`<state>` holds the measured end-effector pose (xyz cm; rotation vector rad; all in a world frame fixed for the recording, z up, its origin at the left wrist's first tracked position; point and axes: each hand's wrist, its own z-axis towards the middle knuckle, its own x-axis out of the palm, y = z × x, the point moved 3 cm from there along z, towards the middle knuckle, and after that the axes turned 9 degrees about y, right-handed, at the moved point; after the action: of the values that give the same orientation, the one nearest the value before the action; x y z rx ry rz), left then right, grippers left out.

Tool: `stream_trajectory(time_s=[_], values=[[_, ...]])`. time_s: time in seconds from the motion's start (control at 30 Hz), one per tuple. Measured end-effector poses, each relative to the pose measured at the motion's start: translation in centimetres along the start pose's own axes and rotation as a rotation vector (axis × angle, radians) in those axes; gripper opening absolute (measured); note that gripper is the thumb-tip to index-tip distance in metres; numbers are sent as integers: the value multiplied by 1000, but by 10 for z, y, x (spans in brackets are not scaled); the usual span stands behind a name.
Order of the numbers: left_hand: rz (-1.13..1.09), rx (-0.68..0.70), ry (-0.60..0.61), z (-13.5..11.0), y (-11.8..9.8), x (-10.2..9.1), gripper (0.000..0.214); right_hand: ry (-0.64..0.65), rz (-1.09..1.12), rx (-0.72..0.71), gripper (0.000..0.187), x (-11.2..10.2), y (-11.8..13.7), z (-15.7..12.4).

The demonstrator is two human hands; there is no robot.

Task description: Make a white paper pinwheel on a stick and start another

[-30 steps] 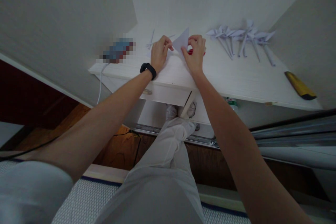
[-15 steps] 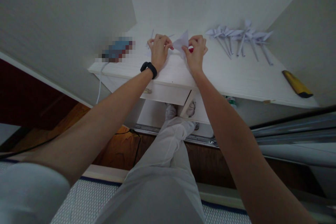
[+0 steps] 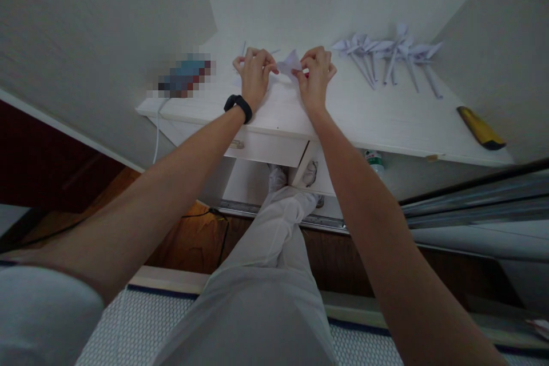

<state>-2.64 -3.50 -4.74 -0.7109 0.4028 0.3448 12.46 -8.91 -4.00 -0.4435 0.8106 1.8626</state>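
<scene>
A small sheet of folded white paper (image 3: 290,64) is held up just above the white desktop, a pointed corner at its top. My left hand (image 3: 256,71), with a black band on the wrist, pinches its left corner between thumb and forefinger. My right hand (image 3: 316,75) grips the paper's right side with thumb and fingers. Something small and red shows beneath the right fingers; its kind is hidden. Thin white strips lie behind my left hand, partly covered. To the right lies a row of folded paper pinwheels (image 3: 388,48) on rolled paper sticks.
A blurred-out device (image 3: 184,77) with a white cable lies at the left of the desktop (image 3: 274,108). Near the right end is a yellow and black object (image 3: 480,128). A bottle (image 3: 374,161) stands in the compartment below, beside a drawer (image 3: 266,147). Walls enclose the desk's back and sides.
The view has shifted slightly. Both hands keep hold of the paper, which now looks more bent, and the right fingers have curled further over its side.
</scene>
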Motion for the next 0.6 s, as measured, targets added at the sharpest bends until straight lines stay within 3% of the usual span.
stream_trajectory(time_s=[0.3,0.6], values=[[45,73,110,0,-12,-3,14,64,-40,-4,14,-3,3,0],[102,-79,-125,-1,8,-10,17,92,33,25,21,6,-5,1]])
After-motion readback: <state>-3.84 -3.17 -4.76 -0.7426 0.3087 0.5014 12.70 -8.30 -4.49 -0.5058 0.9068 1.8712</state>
